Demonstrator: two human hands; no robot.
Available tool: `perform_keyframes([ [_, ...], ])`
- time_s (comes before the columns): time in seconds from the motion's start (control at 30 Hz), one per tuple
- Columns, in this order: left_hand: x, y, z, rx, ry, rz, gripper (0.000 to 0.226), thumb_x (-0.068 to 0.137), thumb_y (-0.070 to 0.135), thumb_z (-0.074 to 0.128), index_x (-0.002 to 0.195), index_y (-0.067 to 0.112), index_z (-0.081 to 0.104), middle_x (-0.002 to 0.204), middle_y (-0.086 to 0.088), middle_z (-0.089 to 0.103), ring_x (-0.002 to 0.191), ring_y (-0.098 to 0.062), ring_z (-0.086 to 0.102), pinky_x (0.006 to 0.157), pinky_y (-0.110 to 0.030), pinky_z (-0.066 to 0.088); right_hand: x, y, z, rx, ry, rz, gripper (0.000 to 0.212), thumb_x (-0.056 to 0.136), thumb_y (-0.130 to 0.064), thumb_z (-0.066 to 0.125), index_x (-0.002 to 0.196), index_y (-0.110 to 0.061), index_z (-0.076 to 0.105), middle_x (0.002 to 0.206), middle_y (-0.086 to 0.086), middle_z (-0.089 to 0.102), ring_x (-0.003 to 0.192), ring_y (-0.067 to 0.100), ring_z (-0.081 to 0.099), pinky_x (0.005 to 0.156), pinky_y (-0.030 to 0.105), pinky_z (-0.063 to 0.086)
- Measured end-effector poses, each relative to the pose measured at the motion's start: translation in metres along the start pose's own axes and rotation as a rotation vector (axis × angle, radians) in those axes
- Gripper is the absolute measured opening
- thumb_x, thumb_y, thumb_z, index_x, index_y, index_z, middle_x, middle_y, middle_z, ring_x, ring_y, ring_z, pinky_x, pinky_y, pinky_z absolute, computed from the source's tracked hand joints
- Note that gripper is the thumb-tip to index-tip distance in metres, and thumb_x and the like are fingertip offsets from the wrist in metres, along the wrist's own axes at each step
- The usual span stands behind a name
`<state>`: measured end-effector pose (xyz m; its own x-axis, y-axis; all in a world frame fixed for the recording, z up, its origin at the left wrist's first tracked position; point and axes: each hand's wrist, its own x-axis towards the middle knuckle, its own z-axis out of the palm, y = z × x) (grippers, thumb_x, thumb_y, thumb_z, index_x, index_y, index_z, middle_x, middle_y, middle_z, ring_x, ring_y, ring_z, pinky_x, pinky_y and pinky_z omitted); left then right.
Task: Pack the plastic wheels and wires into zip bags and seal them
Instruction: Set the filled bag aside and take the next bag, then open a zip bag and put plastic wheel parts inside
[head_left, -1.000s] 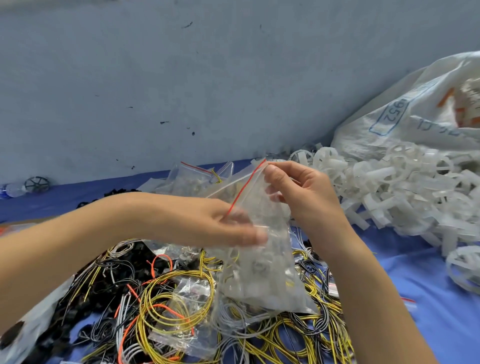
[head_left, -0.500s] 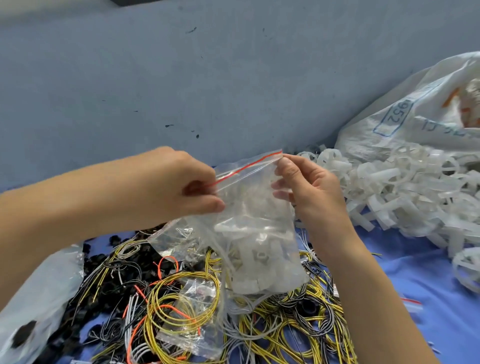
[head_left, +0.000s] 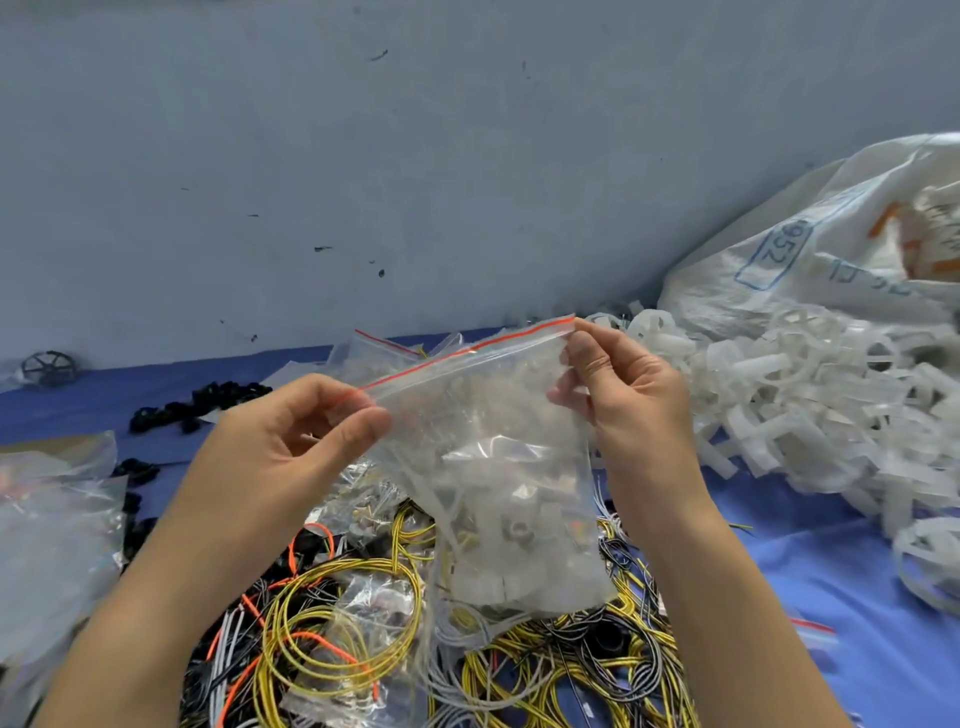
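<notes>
Both hands up on the bag: left hand (head_left: 291, 447) pinches the left end of the top edge between thumb and forefinger, right hand (head_left: 623, 405) pinches the right top corner. Between them hangs the clear plastic zip bag with a red stripe (head_left: 493, 441), its mouth stretched taut and slanting up toward the right hand, its bottom sagging with white plastic parts and what looks like pale wire. Can't tell whether the zip track is pressed together along its length; from the grip, sealing looks like the step in hand. Below the hands: tangle of yellow, black, grey and orange wires (head_left: 332, 639) on the blue counter (head_left: 779, 571), with a small clear filled bag (head_left: 374, 608) lying in it. Right of the right hand: heap of loose white plastic wheels (head_left: 810, 395) beside a white woven sack (head_left: 841, 244). Risks: the load sits low, so a two-point pinch could slip and drop the bag into the tangle. A wire end or wheel rim riding up into the track would leave a gap in the seal. The bag bottom hangs near the loops and could snag.
</notes>
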<state>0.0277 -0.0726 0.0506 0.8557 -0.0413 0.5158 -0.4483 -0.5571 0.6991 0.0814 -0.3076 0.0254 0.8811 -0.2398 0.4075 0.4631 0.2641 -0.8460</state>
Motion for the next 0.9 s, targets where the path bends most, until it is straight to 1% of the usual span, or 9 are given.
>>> perform_keyframes([
  [0.07,-0.002,-0.004,0.005,-0.084,0.064,-0.019,0.02,0.075,0.05,0.067,0.088,0.036,0.07,0.084,0.006,0.072,0.073,-0.014,0.068,0.07,-0.03,0.057,-0.003,0.001,0.0,0.009,-0.082,0.026,0.018,0.084,-0.039,0.068,0.085,-0.024,0.079,0.073,-0.008,0.064,0.064,0.007,0.057,0.07,0.027,0.059],
  [0.13,0.001,-0.008,0.009,-0.091,0.081,-0.01,0.016,0.076,0.048,0.068,0.088,0.038,0.071,0.084,0.009,0.072,0.072,-0.008,0.068,0.067,-0.021,0.057,-0.006,0.003,0.001,-0.028,-0.142,0.067,0.025,0.079,-0.045,0.07,0.083,-0.022,0.078,0.072,-0.004,0.062,0.064,0.009,0.057,0.073,0.031,0.061],
  [0.2,0.003,-0.012,0.01,-0.085,0.076,-0.009,0.015,0.077,0.048,0.067,0.089,0.04,0.071,0.085,0.011,0.073,0.073,-0.006,0.068,0.067,-0.014,0.055,-0.007,0.003,0.001,-0.025,-0.107,0.096,0.03,0.074,-0.047,0.073,0.083,-0.019,0.078,0.071,-0.003,0.061,0.064,0.01,0.055,0.074,0.033,0.059],
  [0.33,0.001,-0.016,0.003,-0.112,0.103,-0.019,0.025,0.08,0.062,0.065,0.092,0.041,0.072,0.086,0.008,0.073,0.076,-0.01,0.069,0.074,-0.037,0.06,-0.006,0.001,0.002,-0.008,-0.044,0.129,0.036,0.069,-0.049,0.076,0.087,-0.019,0.08,0.075,-0.004,0.062,0.067,0.01,0.052,0.076,0.031,0.058],
  [0.43,0.001,-0.016,0.002,-0.109,0.154,-0.03,0.02,0.081,0.056,0.064,0.091,0.041,0.072,0.083,0.006,0.073,0.073,-0.012,0.069,0.075,-0.045,0.059,-0.008,0.001,0.005,0.007,-0.043,0.128,0.034,0.07,-0.048,0.075,0.088,-0.019,0.08,0.075,-0.004,0.062,0.065,0.01,0.052,0.07,0.025,0.057],
  [0.6,-0.001,-0.012,0.011,0.003,0.278,-0.043,0.011,0.087,0.049,0.06,0.09,0.041,0.067,0.088,0.02,0.068,0.083,0.003,0.063,0.069,-0.019,0.05,-0.012,0.0,0.01,-0.042,-0.024,0.09,0.023,0.082,-0.038,0.071,0.087,-0.017,0.079,0.073,-0.006,0.064,0.063,0.008,0.054,0.064,0.02,0.054],
  [0.77,-0.004,0.013,0.027,0.211,0.29,0.083,0.023,0.089,0.056,0.054,0.112,0.05,0.051,0.109,0.039,0.046,0.108,0.018,0.042,0.082,-0.01,0.036,-0.02,0.001,0.02,-0.191,-0.107,-0.052,0.017,0.091,-0.035,0.067,0.086,-0.021,0.076,0.066,-0.013,0.059,0.062,0.003,0.051,0.061,0.012,0.043],
  [0.83,-0.005,0.021,0.033,0.226,0.25,0.126,0.025,0.089,0.055,0.055,0.113,0.049,0.053,0.11,0.041,0.047,0.109,0.018,0.042,0.088,-0.004,0.034,-0.024,0.002,0.026,-0.237,-0.178,-0.103,0.014,0.092,-0.034,0.067,0.087,-0.024,0.076,0.071,-0.014,0.062,0.066,0.001,0.054,0.064,0.012,0.043],
  [0.9,-0.006,0.025,0.038,0.227,0.213,0.138,0.024,0.088,0.054,0.056,0.111,0.045,0.057,0.106,0.038,0.054,0.106,0.012,0.049,0.09,-0.006,0.036,-0.028,0.001,0.032,-0.276,-0.254,-0.15,0.011,0.092,-0.031,0.066,0.089,-0.028,0.075,0.079,-0.011,0.067,0.072,0.002,0.058,0.068,0.015,0.045],
])
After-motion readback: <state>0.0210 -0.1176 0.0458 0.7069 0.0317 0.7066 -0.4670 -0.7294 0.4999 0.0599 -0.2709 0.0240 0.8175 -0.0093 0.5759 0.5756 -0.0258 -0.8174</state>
